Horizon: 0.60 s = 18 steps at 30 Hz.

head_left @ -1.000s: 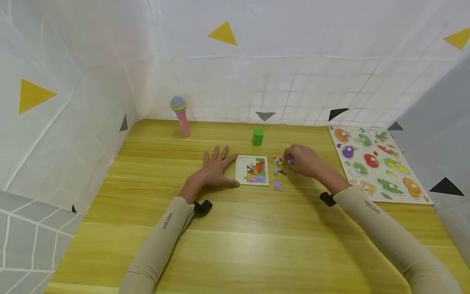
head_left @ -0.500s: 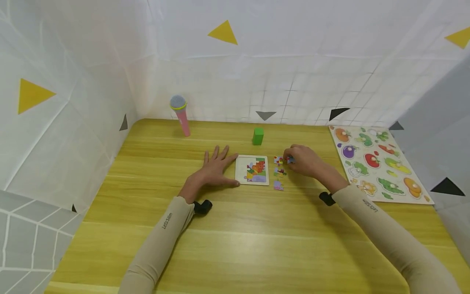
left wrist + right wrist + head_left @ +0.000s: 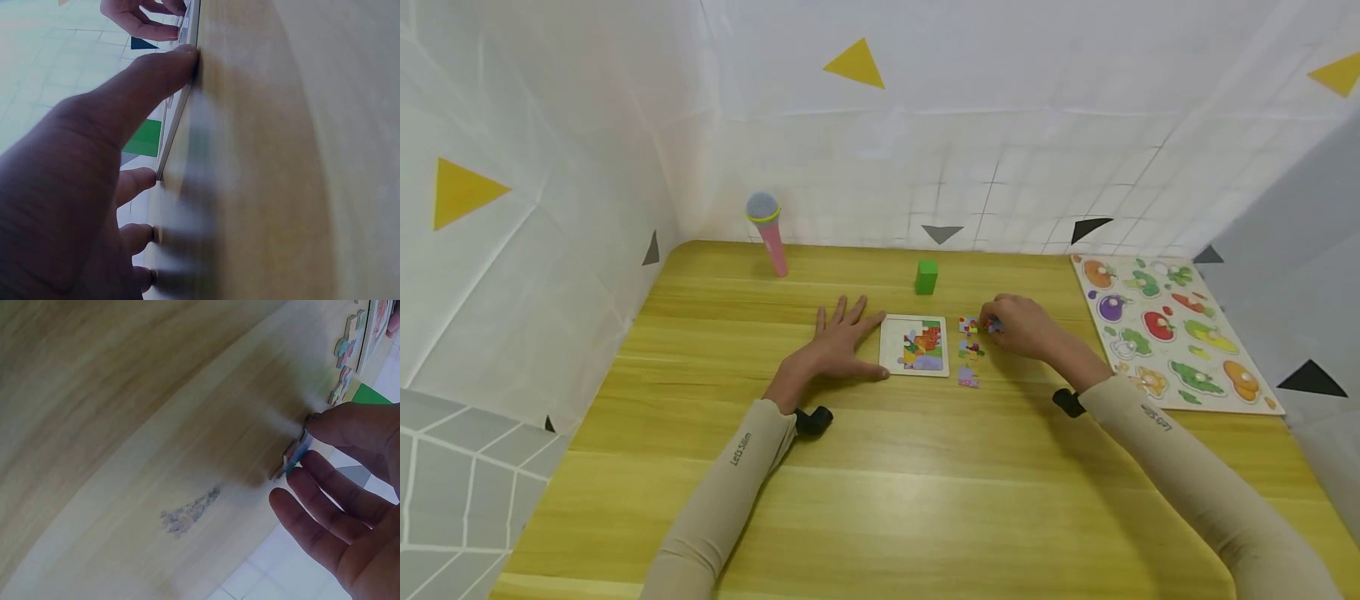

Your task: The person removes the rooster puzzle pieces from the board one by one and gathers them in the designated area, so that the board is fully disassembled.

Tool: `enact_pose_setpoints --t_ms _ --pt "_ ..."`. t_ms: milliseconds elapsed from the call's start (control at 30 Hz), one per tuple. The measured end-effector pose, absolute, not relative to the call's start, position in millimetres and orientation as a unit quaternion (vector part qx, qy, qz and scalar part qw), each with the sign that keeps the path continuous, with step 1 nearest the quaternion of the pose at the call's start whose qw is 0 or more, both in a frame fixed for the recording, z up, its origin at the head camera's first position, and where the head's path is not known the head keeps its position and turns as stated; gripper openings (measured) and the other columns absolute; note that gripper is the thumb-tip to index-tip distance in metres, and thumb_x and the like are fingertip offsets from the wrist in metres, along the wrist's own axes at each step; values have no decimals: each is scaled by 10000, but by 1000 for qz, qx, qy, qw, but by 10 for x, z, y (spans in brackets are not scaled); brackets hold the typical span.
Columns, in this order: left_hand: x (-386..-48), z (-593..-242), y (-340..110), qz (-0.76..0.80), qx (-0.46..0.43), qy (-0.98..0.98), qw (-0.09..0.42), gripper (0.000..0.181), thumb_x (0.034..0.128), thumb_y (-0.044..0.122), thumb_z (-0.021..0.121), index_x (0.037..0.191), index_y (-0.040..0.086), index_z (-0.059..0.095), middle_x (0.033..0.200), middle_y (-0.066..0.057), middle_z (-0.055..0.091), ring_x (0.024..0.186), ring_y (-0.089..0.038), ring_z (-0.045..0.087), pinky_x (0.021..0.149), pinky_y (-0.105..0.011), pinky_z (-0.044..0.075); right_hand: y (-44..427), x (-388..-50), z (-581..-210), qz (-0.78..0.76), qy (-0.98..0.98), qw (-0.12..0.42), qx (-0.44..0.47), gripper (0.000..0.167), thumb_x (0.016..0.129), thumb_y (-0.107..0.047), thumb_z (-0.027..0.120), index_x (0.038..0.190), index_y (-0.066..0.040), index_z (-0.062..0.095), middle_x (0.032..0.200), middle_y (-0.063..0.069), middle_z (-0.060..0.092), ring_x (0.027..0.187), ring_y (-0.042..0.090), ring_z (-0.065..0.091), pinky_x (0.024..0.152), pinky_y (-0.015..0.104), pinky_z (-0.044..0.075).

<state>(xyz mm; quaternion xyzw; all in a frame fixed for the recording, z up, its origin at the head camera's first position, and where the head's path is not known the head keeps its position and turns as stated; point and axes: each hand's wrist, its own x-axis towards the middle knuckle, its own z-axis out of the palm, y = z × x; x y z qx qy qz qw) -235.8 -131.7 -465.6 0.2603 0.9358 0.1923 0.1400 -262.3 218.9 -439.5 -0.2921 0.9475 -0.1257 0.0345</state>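
Note:
My left hand [image 3: 835, 348] lies with its fingers spread at the left side of a small puzzle tray [image 3: 914, 374]; thumb and index finger touch its edge. Several joined pieces fill the tray's right and lower part. Loose puzzle pieces [image 3: 967, 377] form a column just right of the tray. My right hand [image 3: 1021, 325] pinches a blue and red puzzle piece [image 3: 994, 324] beside the top of that column. In the right wrist view, the thumb and fingers of the right hand [image 3: 356, 494] are around the piece [image 3: 296, 453], low over the wood.
A green block [image 3: 927, 277] stands behind the tray. A pink toy microphone [image 3: 773, 247] is at the back left of the table [image 3: 880, 500]. At the right lies a vegetable puzzle board [image 3: 1177, 333]. White sheeting with coloured triangles hangs behind and at the sides.

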Motion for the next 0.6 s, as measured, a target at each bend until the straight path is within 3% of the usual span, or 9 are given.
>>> enact_pose_setpoints --t_ms 333,600 --pt "-2360 -4648 -1313 193 258 936 142 1046 802 688 696 1618 254 206 1670 -130 -48 1491 -398 -156 1114 -647 -138 2181 -2626 -4263 -122 951 35 -283 253 829 -24 764 1077 -4 720 1046 182 644 877 347 627 739 496 524" --pt "-2340 -4635 -1311 199 257 935 144 1038 809 669 705 1617 244 211 1668 -136 -43 1491 -403 -151 1117 -644 -136 2057 -2576 -4184 -154 943 21 -294 224 858 -27 743 1078 10 717 1066 183 662 923 363 641 768 490 527"
